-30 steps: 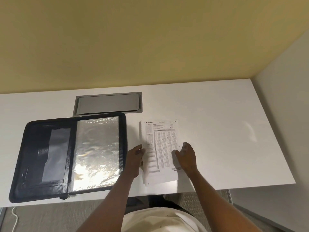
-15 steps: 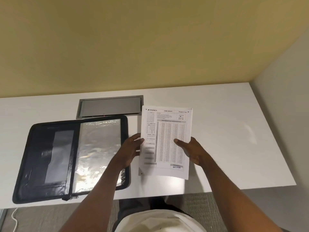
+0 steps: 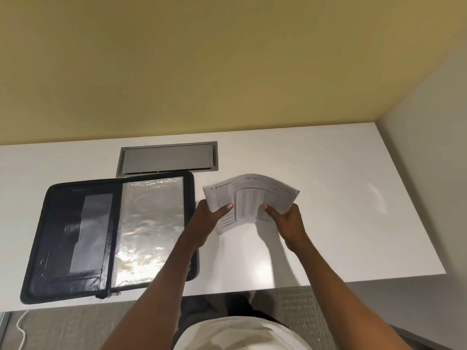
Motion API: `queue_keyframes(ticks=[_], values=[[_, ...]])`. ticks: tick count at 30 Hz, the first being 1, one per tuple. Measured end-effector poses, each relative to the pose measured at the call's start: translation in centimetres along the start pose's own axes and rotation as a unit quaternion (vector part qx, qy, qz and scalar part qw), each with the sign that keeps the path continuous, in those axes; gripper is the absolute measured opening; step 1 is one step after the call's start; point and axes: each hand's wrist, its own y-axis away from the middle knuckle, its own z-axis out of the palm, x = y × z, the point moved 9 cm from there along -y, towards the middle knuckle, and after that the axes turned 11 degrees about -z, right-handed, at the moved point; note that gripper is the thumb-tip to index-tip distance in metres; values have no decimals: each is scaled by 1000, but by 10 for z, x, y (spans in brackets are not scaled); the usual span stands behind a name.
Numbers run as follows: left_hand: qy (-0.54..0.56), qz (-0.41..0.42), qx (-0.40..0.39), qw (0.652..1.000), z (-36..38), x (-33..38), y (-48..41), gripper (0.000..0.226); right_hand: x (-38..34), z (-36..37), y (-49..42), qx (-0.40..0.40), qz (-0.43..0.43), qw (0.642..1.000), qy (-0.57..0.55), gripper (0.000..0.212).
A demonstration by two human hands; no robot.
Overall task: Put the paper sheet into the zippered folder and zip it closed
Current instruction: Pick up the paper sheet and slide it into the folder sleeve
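Left forearm crosses near-right corner of zippered folder (image 3: 75,238), open flat on worktop (image 3: 341,223). Left hand (image 3: 207,223), right hand (image 3: 290,223): fingers pinching paper sheet (image 3: 250,195), bowed, raised above worktop just right of folder. Grey hatch (image 3: 168,157) beyond.

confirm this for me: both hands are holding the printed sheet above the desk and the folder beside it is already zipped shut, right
Not quite. The head view shows the zippered folder lying open flat on the desk, not zipped. The rest holds: left hand and right hand hold the paper sheet above it.
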Motion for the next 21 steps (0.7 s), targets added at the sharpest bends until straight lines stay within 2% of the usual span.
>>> queue_keyframes(ticks=[8,12,21], values=[[4,-2,17,1000,-1,-13,-1,45,16,0,10,6,17,1000,-13,31],[-1,-6,37,999,-5,-25,-2,31,21,4,13,0,14,1000,-7,32],[-1,-17,51,999,-1,-37,4,34,22,-1,15,-10,5,1000,9,28]])
